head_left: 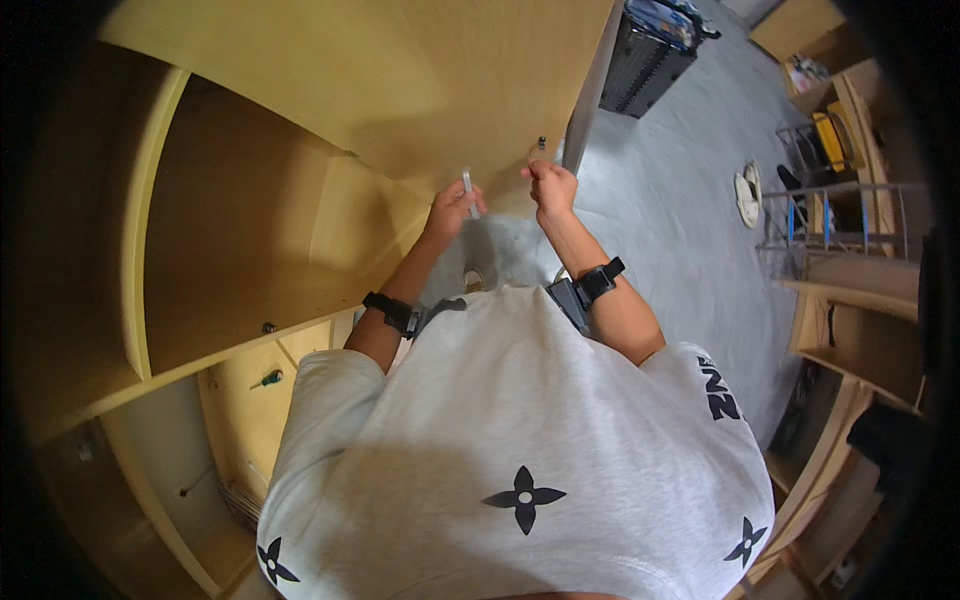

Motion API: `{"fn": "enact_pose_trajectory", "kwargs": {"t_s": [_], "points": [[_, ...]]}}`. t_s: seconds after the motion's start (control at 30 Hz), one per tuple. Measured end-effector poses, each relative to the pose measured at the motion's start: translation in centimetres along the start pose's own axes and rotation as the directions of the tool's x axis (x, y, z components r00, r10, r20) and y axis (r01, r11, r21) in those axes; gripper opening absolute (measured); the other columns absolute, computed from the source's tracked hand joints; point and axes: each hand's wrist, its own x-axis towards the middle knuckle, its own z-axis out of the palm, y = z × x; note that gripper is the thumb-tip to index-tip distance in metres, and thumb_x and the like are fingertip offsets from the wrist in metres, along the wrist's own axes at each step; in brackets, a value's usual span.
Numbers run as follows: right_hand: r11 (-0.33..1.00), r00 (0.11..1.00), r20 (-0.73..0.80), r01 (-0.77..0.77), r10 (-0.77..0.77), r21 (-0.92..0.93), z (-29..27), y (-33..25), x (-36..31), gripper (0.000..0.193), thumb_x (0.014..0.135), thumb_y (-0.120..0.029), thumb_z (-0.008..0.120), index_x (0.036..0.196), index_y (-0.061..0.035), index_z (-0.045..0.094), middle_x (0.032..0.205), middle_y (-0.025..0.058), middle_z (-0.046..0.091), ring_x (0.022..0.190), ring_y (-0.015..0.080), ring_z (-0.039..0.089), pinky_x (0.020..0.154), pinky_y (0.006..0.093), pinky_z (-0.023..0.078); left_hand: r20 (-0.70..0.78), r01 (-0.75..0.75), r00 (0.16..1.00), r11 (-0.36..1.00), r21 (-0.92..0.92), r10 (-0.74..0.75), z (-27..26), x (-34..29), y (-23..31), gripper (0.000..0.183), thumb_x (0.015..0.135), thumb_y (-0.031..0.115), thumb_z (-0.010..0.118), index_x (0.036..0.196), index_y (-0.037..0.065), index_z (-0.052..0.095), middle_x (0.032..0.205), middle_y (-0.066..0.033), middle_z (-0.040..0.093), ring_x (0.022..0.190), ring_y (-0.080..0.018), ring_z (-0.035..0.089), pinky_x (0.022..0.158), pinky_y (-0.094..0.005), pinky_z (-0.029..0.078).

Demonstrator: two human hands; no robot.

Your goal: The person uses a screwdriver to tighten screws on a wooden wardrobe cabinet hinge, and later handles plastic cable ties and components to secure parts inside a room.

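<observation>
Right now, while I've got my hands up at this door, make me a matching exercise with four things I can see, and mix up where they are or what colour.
Things:
1. Silvery bar
2. Screwdriver
3. Shoes
4. Crate

Places and colours:
A. White, toward the right of the picture
B. Black, near the top edge
C. In the left hand
D. Green-handled, at the lower left

Pairs: 1-C, 2-D, 3-A, 4-B.

Worn on my head, the fisheye camera looks steeply down past my pale T-shirt (440,420), very near, to my left hand (452,208) and right hand (553,187) farther off, taking in wooden cabinet (160,225) at left, grey floor (660,220) at right.
</observation>
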Motion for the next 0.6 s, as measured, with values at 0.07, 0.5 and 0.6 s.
{"fn": "enact_pose_trajectory", "kwargs": {"t_s": [0.07, 0.5, 0.6], "points": [[0.997, 0.997, -0.009, 0.081, -0.081, 0.017, 0.1, 0.2, 0.6, 0.011, 0.078, -0.007, 0.057, 0.077, 0.0029, 0.062, 0.067, 0.0074, 0.062, 0.042, 0.0047, 0.036, 0.038, 0.0206, 0.025, 0.03, 0.007, 1.0, 1.0, -0.004, -0.007, -0.5, 0.5, 0.2, 0.014, 0.091, 0.015, 0.045, 0.098, 0.005, 0.053, 0.08, -0.0049, 0.058, 0.077, -0.0157, 0.058, 0.071, -0.0291, 0.046], [0.984, 0.979, -0.104, 0.169, -0.174, -0.052, 1.8, -0.9, 2.4, 0.009, 0.078, -0.005, 0.055, 0.077, 0.0032, 0.059, 0.069, 0.0081, 0.06, 0.039, 0.0048, 0.034, 0.034, 0.022, 0.022, 0.043, 0.019, 0.999, 1.0, 0.018, -0.02, -4.5, 1.1, 0.9, 0.014, 0.092, 0.009, 0.042, 0.096, 0.001, 0.052, 0.08, -0.0077, 0.057, 0.074, -0.0181, 0.058, 0.072, -0.0313, 0.049], [0.995, 0.99, -0.109, 0.095, -0.091, 0.03, 2.0, -0.8, 2.4, 0.01, 0.08, -0.005, 0.055, 0.081, 0.004, 0.059, 0.074, 0.0103, 0.062, 0.04, 0.0049, 0.034, 0.035, 0.0212, 0.023, 0.032, 0.028, 0.999, 1.0, 0.002, -0.028, -4.8, 1.3, 0.9, 0.014, 0.092, 0.009, 0.042, 0.096, 0.002, 0.052, 0.08, -0.0074, 0.057, 0.074, -0.0182, 0.059, 0.071, -0.031, 0.049]]}}
